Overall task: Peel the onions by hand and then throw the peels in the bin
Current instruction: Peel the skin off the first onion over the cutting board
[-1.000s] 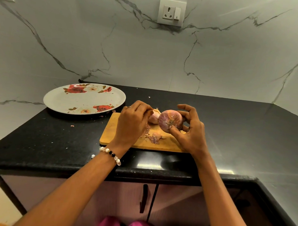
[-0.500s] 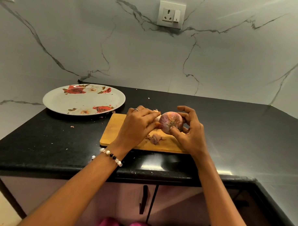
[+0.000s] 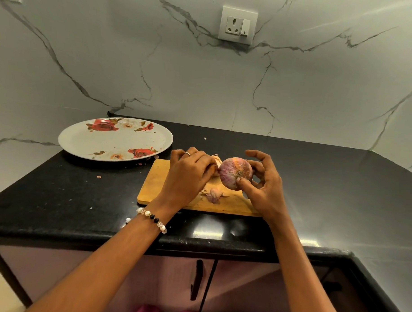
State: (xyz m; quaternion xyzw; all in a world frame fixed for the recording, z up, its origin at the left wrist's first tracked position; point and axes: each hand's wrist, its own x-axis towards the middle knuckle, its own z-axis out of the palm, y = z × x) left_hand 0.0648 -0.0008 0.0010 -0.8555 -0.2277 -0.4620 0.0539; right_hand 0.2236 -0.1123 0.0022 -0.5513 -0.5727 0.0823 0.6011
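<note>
Flowered plate [image 3: 84, 140] beside cutting board [image 3: 157, 179]

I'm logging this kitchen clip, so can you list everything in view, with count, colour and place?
onion: one, purple-pink, held above the cutting board
peel pile: one heap, pale pink, on the cutting board under the onion
peel strip: one, tan, at the left hand's fingertips beside the onion
cutting board: one, light wood, front middle of the counter
plate: one, white with red roses, back left of the counter
peel scraps: a few, pinkish, scattered on the counter
counter: one, black
wall socket: one, white, on the marble wall
cabinet handle: one, black, below the counter
bracelet: one, pearl and black beads, left wrist
left hand: pinches peel at the onion
right hand: grips the onion
</note>
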